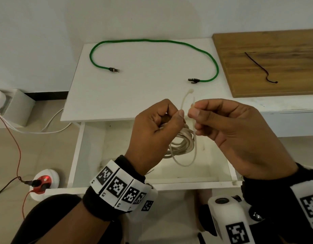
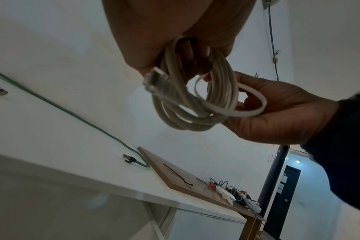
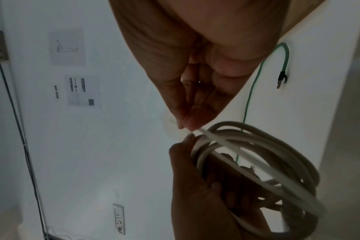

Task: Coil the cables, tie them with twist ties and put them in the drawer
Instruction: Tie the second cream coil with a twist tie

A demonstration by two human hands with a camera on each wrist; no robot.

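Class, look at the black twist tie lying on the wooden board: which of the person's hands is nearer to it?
Right. The right hand is below and left of the black twist tie on the wooden board; the left hand is farther left, gripping the coiled white cable.

**Around the desk: boards, sockets and wall papers**

We see a brown wooden board [image 1: 268, 64] lying on the right end of the white desk top [image 1: 134, 88]. On the floor to the left sits a round white and red power socket [image 1: 44, 184] with black plugs and red wires in it. A white wall box [image 1: 13, 104] stands further back. Printed paper sheets [image 3: 82, 91] hang on the white wall, one labelled WS-09, above a white wall outlet [image 3: 119, 219].
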